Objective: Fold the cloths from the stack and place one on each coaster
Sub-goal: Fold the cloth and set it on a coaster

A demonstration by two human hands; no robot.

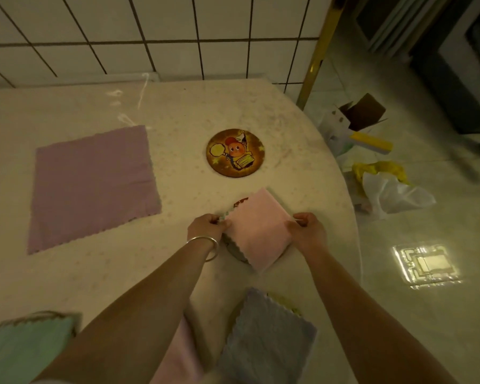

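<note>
Slippage is the main risk at this point. The folded pink cloth (pixel 257 228) lies over a coaster (pixel 234 249) that shows only as dark slivers at the cloth's near-left and far-left edges. The left hand (pixel 205 227) pinches the cloth's left corner with curled fingers, and the right hand (pixel 306 231) pinches its right corner the same way. If both let go unevenly, the layers could spring open or the cloth could drag off centre and hang over the coaster's rim. The cloth sits fairly near the rounded edge of the tabletop (pixel 302 167), so a careless tug to the right might send it toward the floor. A second, cartoon-printed coaster (pixel 235 153) farther away lies bare, and an unfolded purple cloth (pixel 93 187) lies flat to the left, well apart from both.
</note>
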